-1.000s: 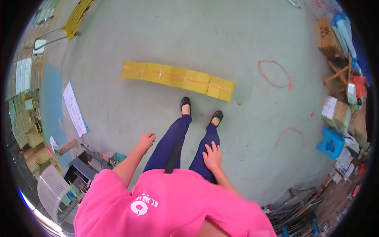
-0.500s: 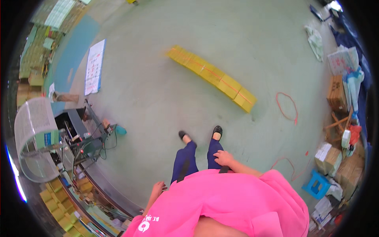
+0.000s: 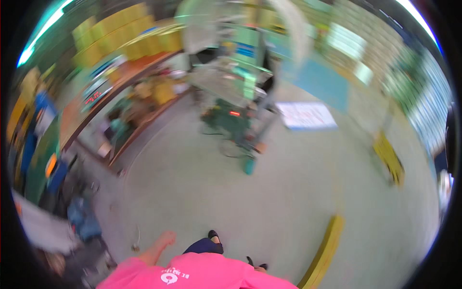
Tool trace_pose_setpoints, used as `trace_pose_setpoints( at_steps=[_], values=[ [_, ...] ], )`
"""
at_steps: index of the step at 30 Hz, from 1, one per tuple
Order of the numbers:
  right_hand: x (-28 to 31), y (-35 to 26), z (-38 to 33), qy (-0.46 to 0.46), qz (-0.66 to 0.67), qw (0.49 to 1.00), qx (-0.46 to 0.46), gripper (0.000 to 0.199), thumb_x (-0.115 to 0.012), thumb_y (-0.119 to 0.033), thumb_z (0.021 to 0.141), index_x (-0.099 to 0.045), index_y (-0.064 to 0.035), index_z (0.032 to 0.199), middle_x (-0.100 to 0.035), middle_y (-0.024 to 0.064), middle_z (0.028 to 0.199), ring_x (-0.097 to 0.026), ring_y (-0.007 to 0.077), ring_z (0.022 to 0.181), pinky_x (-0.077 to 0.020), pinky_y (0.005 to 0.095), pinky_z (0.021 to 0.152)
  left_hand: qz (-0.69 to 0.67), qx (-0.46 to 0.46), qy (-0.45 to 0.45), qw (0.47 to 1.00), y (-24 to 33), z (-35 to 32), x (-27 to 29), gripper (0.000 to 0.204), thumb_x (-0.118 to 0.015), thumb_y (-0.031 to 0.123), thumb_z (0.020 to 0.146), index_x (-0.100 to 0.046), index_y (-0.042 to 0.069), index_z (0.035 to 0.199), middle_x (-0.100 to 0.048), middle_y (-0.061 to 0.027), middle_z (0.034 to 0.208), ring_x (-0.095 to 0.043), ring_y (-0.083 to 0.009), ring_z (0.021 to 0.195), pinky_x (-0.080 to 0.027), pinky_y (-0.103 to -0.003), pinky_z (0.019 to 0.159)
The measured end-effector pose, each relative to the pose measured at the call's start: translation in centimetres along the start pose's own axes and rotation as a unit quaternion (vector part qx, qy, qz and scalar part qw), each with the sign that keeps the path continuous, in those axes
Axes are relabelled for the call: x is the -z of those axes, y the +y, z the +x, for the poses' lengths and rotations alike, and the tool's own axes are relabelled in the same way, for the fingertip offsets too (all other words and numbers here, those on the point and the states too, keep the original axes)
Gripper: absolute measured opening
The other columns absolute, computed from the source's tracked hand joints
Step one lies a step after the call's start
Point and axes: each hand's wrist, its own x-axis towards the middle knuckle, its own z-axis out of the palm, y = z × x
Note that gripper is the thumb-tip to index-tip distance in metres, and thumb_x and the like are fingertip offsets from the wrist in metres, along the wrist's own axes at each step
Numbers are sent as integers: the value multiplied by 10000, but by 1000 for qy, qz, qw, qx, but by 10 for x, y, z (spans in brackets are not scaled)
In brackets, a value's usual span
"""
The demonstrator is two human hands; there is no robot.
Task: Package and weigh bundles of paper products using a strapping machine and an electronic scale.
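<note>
My left hand [image 3: 166, 238] hangs out in front of me at the lower left, over bare floor. Motion blur smears its fingers, and nothing can be made out in it. My right hand does not show; my pink top covers that side. To my right, a long row of yellow packs [image 3: 321, 255] lies on the floor, its near end cut off by the picture's lower edge. Neither hand touches it.
Ahead stands a machine with a green box-like part [image 3: 245, 50], cables trailing below. A brown workbench [image 3: 144, 72] with yellow boxes runs along the left. A white printed sheet [image 3: 306, 115] and a yellow hand cart [image 3: 389, 159] are further right.
My view has swung left toward the machine and workbench. The yellow row has shifted from ahead to my lower right. My feet have turned, and my right hand has gone out of sight.
</note>
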Motion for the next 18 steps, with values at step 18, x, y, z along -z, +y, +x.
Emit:
trace_pose_setpoints(
  at_steps=[18],
  values=[
    [-212, -688, 322, -186, -644, 688, 276, 381, -514, -410, 846, -693, -109, 997, -696, 133, 1010, -659, 322, 961, -504, 444, 838, -450, 109, 293, 836, -7, 57, 321, 366, -610, 329, 857, -604, 48, 1091, -643, -101, 949, -646, -199, 794, -542, -345, 654]
  ],
)
